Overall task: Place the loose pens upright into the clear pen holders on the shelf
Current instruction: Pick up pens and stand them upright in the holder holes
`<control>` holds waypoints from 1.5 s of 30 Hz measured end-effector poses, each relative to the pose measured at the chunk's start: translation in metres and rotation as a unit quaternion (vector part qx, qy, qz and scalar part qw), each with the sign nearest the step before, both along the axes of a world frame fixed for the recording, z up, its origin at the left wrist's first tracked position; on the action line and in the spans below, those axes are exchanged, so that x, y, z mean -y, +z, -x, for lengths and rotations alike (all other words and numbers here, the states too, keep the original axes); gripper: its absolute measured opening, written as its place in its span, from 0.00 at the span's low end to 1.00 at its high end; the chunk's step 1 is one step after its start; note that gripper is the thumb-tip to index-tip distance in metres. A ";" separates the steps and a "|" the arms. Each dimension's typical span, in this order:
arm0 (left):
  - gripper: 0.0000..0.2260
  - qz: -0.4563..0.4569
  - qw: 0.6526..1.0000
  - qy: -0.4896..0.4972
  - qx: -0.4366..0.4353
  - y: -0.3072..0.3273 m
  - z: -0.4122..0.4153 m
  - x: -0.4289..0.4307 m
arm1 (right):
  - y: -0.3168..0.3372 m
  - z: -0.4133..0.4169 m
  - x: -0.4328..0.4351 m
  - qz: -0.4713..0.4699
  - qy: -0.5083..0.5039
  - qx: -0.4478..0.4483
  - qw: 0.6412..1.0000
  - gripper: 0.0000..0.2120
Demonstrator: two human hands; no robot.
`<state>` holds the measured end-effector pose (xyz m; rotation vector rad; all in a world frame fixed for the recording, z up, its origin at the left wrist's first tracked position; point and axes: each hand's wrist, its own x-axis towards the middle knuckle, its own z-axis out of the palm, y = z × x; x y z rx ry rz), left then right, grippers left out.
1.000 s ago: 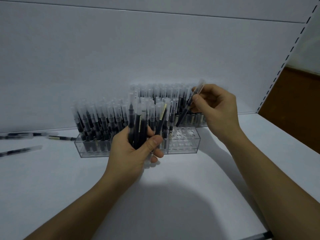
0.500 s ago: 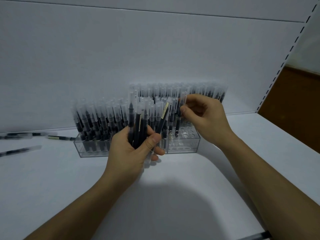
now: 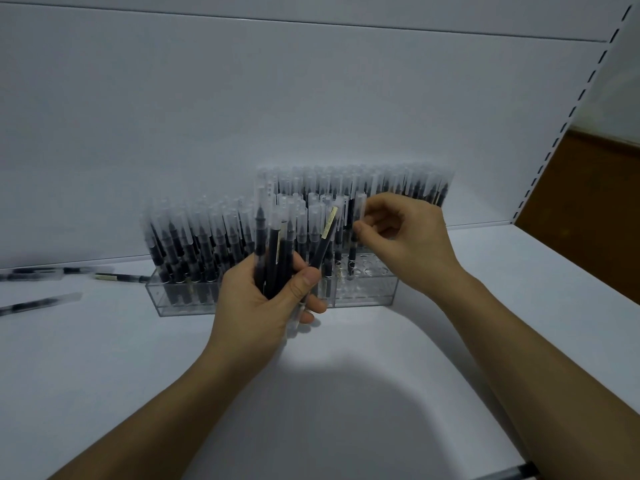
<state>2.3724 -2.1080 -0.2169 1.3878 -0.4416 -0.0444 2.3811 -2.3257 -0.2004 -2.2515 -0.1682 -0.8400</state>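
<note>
Shop display bay, likely a stationery retailer, white shelf (image 3: 519, 271), plain white back panel (image 3: 277, 98), slotted upright (image 3: 568, 126) at right edge, clear pen holders (image 3: 367, 297) packed with rows of identical capped black pens (image 3: 194, 237)

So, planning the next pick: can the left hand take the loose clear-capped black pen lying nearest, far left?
Probably not: the way to the loose pen looks free, but the left hand grips a bundle of black pens.

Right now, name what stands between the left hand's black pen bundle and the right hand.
Head view: black clear-capped pens standing upright in the clear plastic holder; the right hand pinches one.
</note>
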 end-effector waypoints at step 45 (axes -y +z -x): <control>0.13 -0.049 0.992 -0.110 0.037 -0.029 -0.007 0.001 | 0.023 0.002 0.032 -0.403 0.139 -0.091 0.900 0.07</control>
